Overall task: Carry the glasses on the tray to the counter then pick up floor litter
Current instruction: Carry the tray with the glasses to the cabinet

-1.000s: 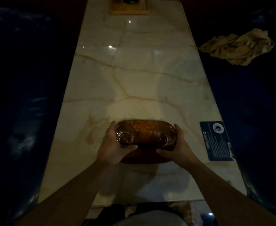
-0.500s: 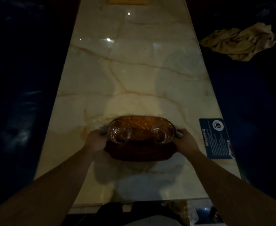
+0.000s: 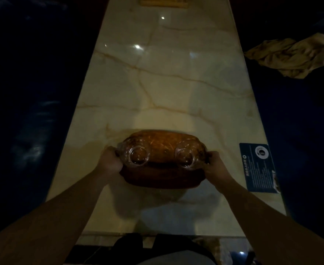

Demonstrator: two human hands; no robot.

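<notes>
Two glasses stand on one brown oval tray (image 3: 161, 178) between the hands: the left glass (image 3: 137, 156) just beside the left hand (image 3: 110, 162), the right glass (image 3: 186, 156) just beside the right hand (image 3: 213, 165). Each hand is clamped on its own end of the tray, over the pale veined marble table (image 3: 167, 92). One dark blue card (image 3: 258, 168) lies on the table to the right of the right hand; its white print is too small to read. One crumpled tan cloth (image 3: 295, 55) lies far beyond the right hand on the dark seat. One wooden piece (image 3: 163, 2) sits at the table's far end.
</notes>
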